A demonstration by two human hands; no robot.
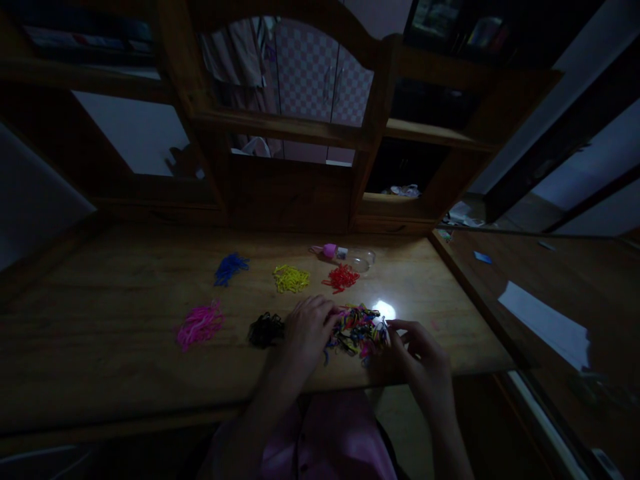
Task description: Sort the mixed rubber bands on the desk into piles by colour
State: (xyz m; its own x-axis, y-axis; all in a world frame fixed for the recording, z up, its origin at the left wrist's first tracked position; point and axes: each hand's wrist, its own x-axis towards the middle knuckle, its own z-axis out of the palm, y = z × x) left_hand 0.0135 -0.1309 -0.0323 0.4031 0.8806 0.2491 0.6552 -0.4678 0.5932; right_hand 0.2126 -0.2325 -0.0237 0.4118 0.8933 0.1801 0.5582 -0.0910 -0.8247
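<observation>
A mixed pile of coloured rubber bands (356, 331) lies near the front edge of the wooden desk (125, 347). My left hand (309, 328) rests on the pile's left side, fingers curled into the bands. My right hand (416, 347) is at the pile's right edge, thumb and fingers pinched together on a small band. Sorted heaps lie around: black (265, 329) just left of my left hand, pink (200, 325), blue (230, 268), yellow (291, 279) and red (341, 277).
A clear plastic bottle with a pink cap (347, 255) lies on its side behind the red heap. A wooden shelf unit (295, 127) rises at the back. A lower dark surface with white papers (545, 320) lies to the right. The room is dim.
</observation>
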